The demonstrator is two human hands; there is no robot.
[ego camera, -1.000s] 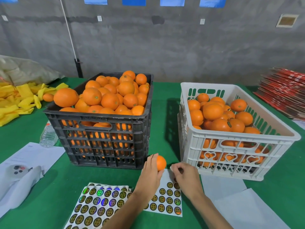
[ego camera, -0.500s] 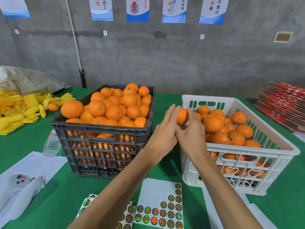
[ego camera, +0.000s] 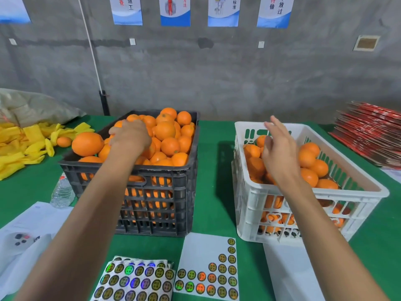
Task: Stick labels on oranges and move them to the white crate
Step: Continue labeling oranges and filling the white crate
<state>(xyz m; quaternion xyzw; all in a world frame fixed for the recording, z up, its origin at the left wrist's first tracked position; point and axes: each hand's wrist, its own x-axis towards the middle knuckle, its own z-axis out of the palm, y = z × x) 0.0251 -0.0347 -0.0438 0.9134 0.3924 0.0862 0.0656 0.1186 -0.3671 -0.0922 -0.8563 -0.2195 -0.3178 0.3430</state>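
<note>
The left hand (ego camera: 130,135) lies curled over heaped oranges (ego camera: 168,131) in the slatted black plastic crate (ego camera: 169,192), grip unclear; the right hand (ego camera: 280,153) hovers, fingers spread, above the white plastic crate (ego camera: 314,198).

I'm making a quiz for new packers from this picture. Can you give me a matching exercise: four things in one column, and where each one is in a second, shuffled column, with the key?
Things
1. left hand
2. right hand
3. plastic bottle
4. partly used label sheet

Places
A. lying on the green table left of the black crate
B. open, over the white crate
C. flat on the table in front of both crates
D. on the oranges in the black crate

Pairs: 1-D, 2-B, 3-A, 4-C
</note>
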